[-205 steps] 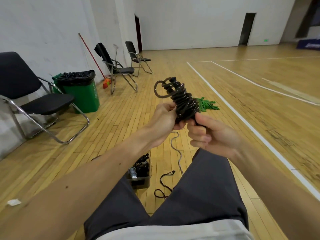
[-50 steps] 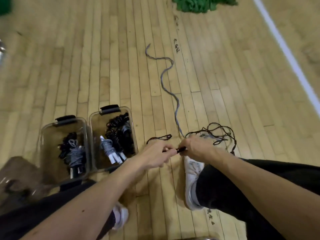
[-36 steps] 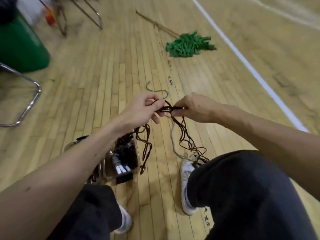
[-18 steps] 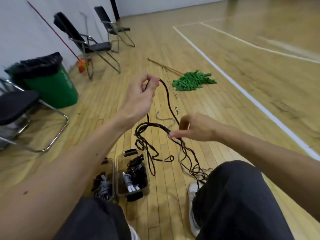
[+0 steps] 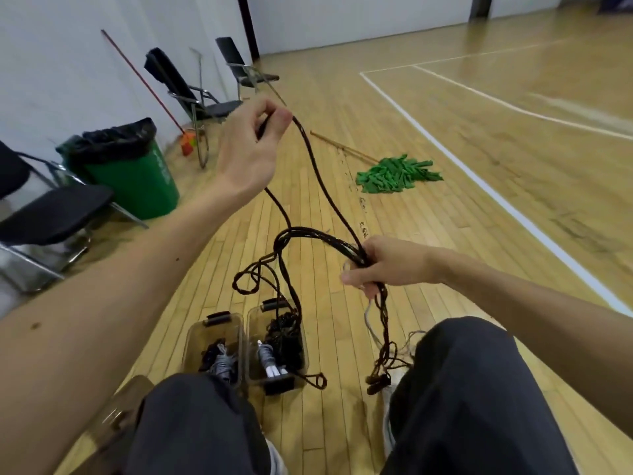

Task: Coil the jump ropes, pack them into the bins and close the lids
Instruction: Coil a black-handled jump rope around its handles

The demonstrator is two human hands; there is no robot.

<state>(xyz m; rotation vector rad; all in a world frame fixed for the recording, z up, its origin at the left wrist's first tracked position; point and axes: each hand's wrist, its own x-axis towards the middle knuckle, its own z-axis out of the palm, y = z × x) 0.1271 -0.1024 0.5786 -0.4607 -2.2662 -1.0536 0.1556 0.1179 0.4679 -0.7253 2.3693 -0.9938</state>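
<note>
Holding 1 black rope (image 5: pixel 322 186) in both hands above the floor (image 5: pixel 462 234).

Left hand (image 5: pixel 250 149): held high, thumb and fingers (image 5: pixel 274 114) pinched on a single strand.

Right hand (image 5: pixel 387 265): lower, fingers (image 5: pixel 356 277) curled round a bunch of several strands; exact strand count cannot be told.

Rope below the hands: one set of loops hangs from the right hand to the floor, and another droops over the right bin (image 5: pixel 253 334).

Bins: 2, side by side on the floor, both open.
- Left bin (image 5: pixel 195 341): 1 black coil, 1 grey coil.
- Right bin: 1 black coil, 1 grey coil with white handles.

Lid (image 5: pixel 116 416): 1 seen, lying on the floor left of the bins.

Grey rope (image 5: pixel 368 317): 1, loose on the floor beneath the right hand.

Background:
- 3 chairs (image 5: pixel 51 214)
- 1 green trash can (image 5: pixel 137 180)
- 1 green mop (image 5: pixel 397 171)
- 1 broom (image 5: pixel 186 144) leaning on the wall (image 5: pixel 68 63)
</note>
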